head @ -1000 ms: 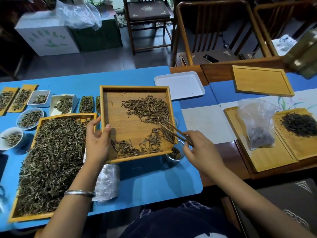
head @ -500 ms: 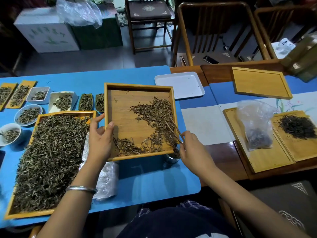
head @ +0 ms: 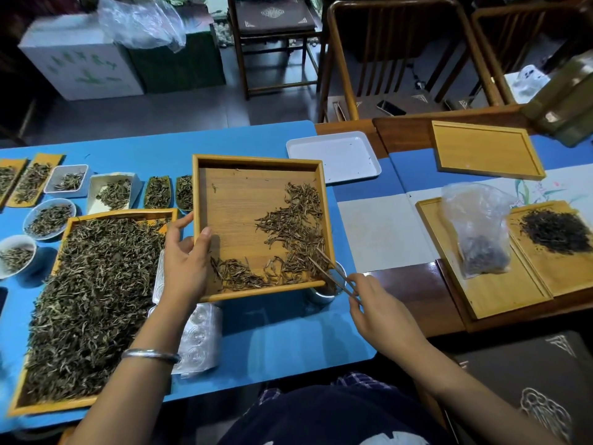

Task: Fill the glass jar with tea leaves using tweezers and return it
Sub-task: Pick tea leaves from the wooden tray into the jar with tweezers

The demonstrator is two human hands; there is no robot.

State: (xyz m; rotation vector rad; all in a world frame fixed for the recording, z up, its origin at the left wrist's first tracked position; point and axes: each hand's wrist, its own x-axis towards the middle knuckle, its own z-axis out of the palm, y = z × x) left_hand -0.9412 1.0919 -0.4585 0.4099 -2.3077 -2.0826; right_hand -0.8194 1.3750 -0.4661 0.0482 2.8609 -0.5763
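Note:
My left hand (head: 186, 261) grips the left edge of a square wooden tray (head: 231, 203), tilted so its near right corner hangs over a small glass jar (head: 324, 292). Brown tea leaves (head: 292, 226) lie along the tray's right side and near edge. My right hand (head: 375, 303) pinches wooden tweezers (head: 330, 268), whose tips rest in the leaves at that near right corner. The jar stands on the blue table, mostly hidden under the tray, with dark leaves visible inside.
A large wooden tray (head: 19, 399) heaped with tea lies to the left, with small dishes of tea (head: 49, 216) behind it. A clear plastic blister pack (head: 199, 338) lies under my left wrist. A white tray (head: 333, 155), wooden trays and a plastic bag (head: 478, 232) sit on the right.
The tray has shifted right and tipped toward its near right corner; the leaves have slid to the right side. My right hand with the tweezers moved down to that corner over the jar.

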